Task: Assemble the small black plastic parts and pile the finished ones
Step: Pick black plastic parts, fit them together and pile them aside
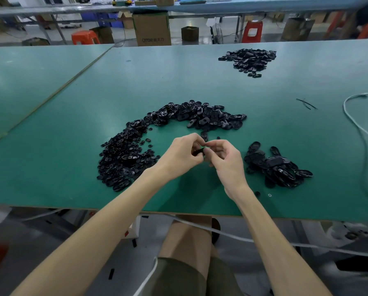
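Black part [198,152] pinched between both hands, left [184,153], right [223,159]

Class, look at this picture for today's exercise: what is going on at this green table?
A person at the green work table is putting pieces together. The left hand and the right hand both pinch one small black plastic part just above the tabletop. A long curved heap of loose black pieces lies beyond the hands, a smaller pile of black oval pieces sits beside the right hand, and a third black pile lies farther back.
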{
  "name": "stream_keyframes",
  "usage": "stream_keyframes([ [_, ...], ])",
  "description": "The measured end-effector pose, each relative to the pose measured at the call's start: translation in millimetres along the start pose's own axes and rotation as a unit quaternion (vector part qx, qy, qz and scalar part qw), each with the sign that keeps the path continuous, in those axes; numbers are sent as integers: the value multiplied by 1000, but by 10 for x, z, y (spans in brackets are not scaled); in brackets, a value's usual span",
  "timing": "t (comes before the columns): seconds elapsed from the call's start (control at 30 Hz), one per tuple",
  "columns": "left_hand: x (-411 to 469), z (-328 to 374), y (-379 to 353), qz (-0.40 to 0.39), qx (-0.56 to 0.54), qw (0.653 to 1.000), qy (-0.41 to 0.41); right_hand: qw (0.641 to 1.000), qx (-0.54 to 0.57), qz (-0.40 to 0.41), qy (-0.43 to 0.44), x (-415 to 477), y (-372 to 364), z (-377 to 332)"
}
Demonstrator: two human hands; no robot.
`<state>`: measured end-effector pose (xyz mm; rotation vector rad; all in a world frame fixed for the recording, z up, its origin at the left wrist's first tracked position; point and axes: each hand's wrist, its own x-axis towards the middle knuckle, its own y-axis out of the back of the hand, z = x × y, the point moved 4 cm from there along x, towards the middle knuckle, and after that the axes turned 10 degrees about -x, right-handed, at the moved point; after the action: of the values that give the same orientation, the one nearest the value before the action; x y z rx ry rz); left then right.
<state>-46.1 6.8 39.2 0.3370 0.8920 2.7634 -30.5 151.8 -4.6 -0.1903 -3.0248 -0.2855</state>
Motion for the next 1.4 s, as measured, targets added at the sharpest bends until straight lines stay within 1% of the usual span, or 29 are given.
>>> stream_keyframes([
  [0.1,-9,-19,59,1,4,1000,-5,1000,-12,-5,1,1,-8,13],
  [0.13,-4,-25,107,6,21,1000,-11,1000,-20,-5,2,1,-15,15],
  [0.2,20,-59,248,18,93,995,-10,1000,-27,0,1,6,-15,21],
  [0.3,35,-195,505,17,241,969,42,999,-35,1,0,4,2,32],
  [0.4,19,-362,750,24,313,942,118,999,-38,1,0,7,6,40],
  [0.47,-2,-439,871,27,319,934,161,999,-33,3,-1,9,5,40],
  [0.53,-23,-479,917,9,318,928,193,999,-33,6,-2,12,9,47],
  [0.6,-48,-507,916,-7,306,928,211,999,-32,7,-1,15,7,49],
  [0.67,-66,-522,898,-4,290,932,219,1000,-28,8,-1,15,0,49],
  [0.83,-82,-451,874,40,292,938,184,1000,-21,11,-5,17,5,44],
  [1.0,-69,-403,870,67,298,939,161,1000,-13,13,-6,10,8,36],
  [1.07,-40,-382,849,84,257,953,140,1000,-13,14,-6,8,7,31],
  [1.13,-14,-340,755,88,133,979,129,1000,-12,16,-6,9,9,35],
  [1.2,1,-276,578,70,-2,991,117,1000,-11,18,-5,10,13,42],
  [1.3,30,-201,261,57,-135,986,84,1000,-9,21,-2,12,14,42],
  [1.4,31,-207,0,86,-264,957,85,1000,-6,26,-5,14,24,49],
])
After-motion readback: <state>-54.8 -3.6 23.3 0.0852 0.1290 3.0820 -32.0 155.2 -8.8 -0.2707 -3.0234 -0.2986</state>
